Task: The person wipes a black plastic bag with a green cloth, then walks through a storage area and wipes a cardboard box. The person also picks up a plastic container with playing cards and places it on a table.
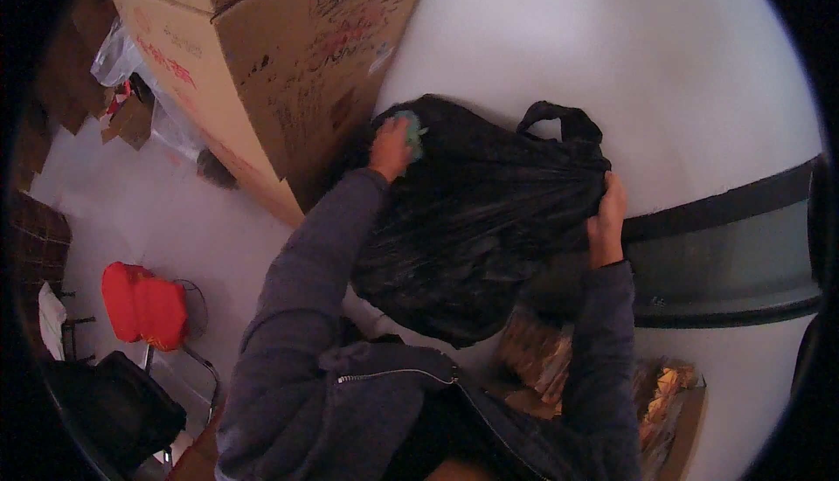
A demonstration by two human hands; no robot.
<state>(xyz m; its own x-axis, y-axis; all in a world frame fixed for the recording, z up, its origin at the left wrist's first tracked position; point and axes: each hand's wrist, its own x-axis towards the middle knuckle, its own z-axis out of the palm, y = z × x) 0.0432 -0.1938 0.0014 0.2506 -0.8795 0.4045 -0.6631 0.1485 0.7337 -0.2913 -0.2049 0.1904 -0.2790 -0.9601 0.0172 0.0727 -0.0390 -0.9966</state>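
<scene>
A large, full black plastic bag [454, 210] lies in front of me, its surface creased and its loop handle sticking up at the far right. My right hand [609, 219] grips the bag's right edge below that handle; part of its fingers is hidden behind the plastic. At the bag's far left end is my left hand [391, 147], closed around a crumpled pale green thing [412, 133], perhaps a cloth. That hand rests on or just over the black plastic; I cannot tell which.
A tall cardboard box [306, 70] stands close against the bag's left. To the right is a dark-framed glass panel [725, 249] by a white wall [612, 35]. Wrapped packages [537, 350] and an open carton [686, 429] sit low right; a red-backed chair [144, 306] stands left.
</scene>
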